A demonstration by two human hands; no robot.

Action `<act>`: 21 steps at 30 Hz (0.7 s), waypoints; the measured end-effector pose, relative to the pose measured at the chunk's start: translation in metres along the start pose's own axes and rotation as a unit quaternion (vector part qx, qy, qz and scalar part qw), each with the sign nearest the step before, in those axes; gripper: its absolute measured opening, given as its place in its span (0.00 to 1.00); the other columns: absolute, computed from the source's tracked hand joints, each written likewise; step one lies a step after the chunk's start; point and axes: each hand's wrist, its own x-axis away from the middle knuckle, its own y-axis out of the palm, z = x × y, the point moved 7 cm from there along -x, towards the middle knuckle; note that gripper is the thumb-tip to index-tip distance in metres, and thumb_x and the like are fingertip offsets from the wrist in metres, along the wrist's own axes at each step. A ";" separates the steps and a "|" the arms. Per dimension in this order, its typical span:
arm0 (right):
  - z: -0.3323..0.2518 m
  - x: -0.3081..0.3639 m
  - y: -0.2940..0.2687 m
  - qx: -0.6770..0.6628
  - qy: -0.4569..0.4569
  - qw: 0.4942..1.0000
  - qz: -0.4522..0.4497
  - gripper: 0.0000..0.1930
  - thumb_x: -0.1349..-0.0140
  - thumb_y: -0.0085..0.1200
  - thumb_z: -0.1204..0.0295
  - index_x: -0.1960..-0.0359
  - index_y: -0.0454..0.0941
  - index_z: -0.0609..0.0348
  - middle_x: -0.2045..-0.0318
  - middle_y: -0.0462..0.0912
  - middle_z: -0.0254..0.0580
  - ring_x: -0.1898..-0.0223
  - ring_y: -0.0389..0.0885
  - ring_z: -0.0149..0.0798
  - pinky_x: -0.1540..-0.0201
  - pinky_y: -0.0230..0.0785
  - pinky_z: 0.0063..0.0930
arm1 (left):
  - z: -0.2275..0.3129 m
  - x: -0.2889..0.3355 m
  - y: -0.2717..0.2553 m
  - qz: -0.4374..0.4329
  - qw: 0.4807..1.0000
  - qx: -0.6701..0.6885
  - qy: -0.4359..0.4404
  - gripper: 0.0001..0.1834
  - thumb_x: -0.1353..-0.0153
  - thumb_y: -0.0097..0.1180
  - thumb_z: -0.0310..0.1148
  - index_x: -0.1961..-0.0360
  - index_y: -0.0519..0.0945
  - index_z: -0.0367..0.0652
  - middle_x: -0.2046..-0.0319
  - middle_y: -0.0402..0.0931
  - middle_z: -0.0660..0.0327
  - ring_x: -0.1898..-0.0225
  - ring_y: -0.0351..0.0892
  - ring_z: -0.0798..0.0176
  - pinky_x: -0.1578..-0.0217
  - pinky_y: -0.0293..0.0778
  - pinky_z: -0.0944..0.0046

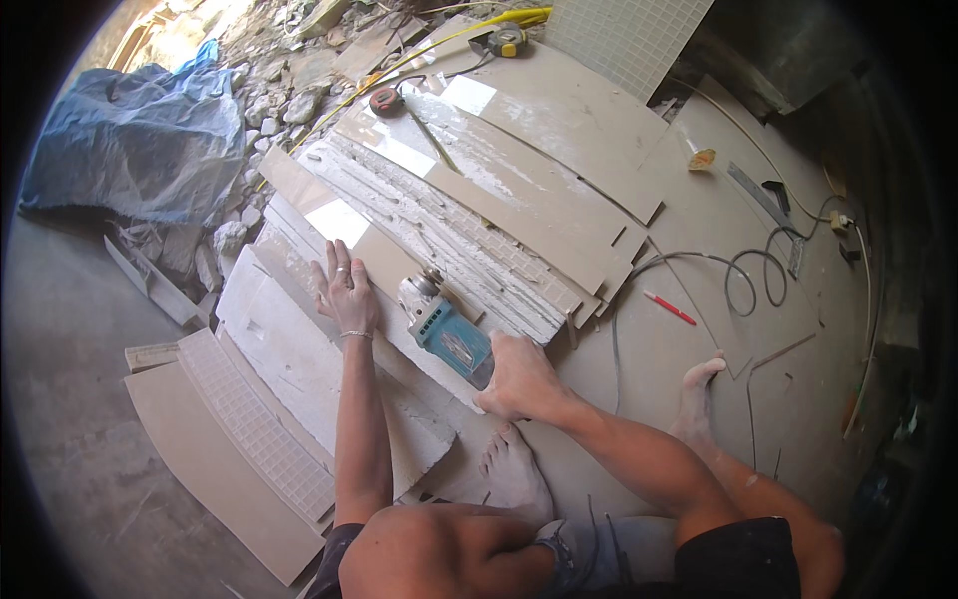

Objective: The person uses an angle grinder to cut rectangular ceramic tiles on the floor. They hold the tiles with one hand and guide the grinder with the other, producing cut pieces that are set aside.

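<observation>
My right hand (523, 377) is wrapped round the rear of a teal angle grinder (454, 341). The grinder's metal head points up and left, and its disc is down near a long beige tile strip (299, 190); whether it touches cannot be made out. Flat on that strip, fingers spread, rests my left hand (348, 298); a ring and a bracelet show on it. A white block-like slab (289, 334) lies under and left of the strip. To the right, dusty cut tiles (519, 210) overlap in a stack.
Two tape measures, one reddish (385, 102) and one yellow-black (507, 41), lie on the far tiles. Rubble (274, 100) and a blue sheet (130, 140) are at far left. A red marker (670, 308), a black cable (733, 275) and a metal square (763, 200) lie on the right.
</observation>
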 end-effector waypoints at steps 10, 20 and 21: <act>0.003 -0.003 0.002 0.000 0.004 1.000 0.003 0.27 0.51 0.71 0.71 0.52 0.79 0.79 0.56 0.88 0.78 0.47 0.90 0.71 0.39 0.84 0.50 | -0.001 0.000 0.001 -0.015 1.000 -0.002 -0.019 0.33 0.16 0.45 0.55 0.14 0.67 0.67 0.12 0.57 0.75 0.10 0.41 0.49 0.20 0.27 0.26; 0.008 0.000 0.003 -0.012 0.003 1.000 0.002 0.28 0.51 0.70 0.72 0.50 0.79 0.80 0.56 0.88 0.78 0.48 0.90 0.72 0.39 0.83 0.51 | 0.002 0.001 -0.002 -0.012 1.000 -0.002 -0.014 0.32 0.16 0.44 0.54 0.15 0.67 0.67 0.13 0.57 0.76 0.10 0.41 0.50 0.20 0.27 0.26; 0.009 0.001 0.003 -0.006 -0.001 1.000 0.003 0.28 0.51 0.70 0.72 0.50 0.79 0.80 0.56 0.88 0.78 0.48 0.90 0.72 0.39 0.83 0.51 | 0.002 0.001 -0.002 -0.012 1.000 -0.004 -0.015 0.32 0.16 0.44 0.54 0.15 0.67 0.67 0.13 0.57 0.76 0.10 0.40 0.50 0.20 0.27 0.26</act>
